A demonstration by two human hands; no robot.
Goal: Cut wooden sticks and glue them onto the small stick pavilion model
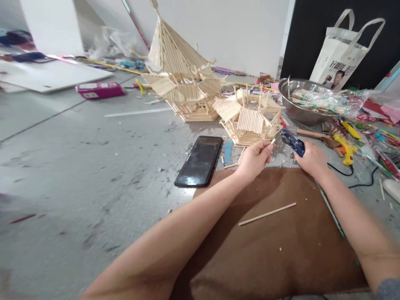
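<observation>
Between thumb and fingers, my left hand [256, 157] pinches a short wooden stick [273, 141], its pale end poking out to the upper right. My right hand [310, 157] is wrapped round dark blue cutting pliers [293, 143], whose jaws point left, just right of the stick and apart from it. Directly behind my left hand stands a small pavilion-shaped model [250, 118] made of wooden sticks. A taller stick-built pagoda model [187, 83] with a pointed roof rises behind it to the left. One loose wooden stick [267, 214] lies on the brown sheet [300, 266] below my hands.
A black phone [200, 160] lies left of my left hand. To the right are a yellow glue gun [345, 149] with its cord and a metal bowl [301, 114] of bagged sticks. Behind stands a white tote bag [340, 54]. A purple packet [100, 90] lies far left.
</observation>
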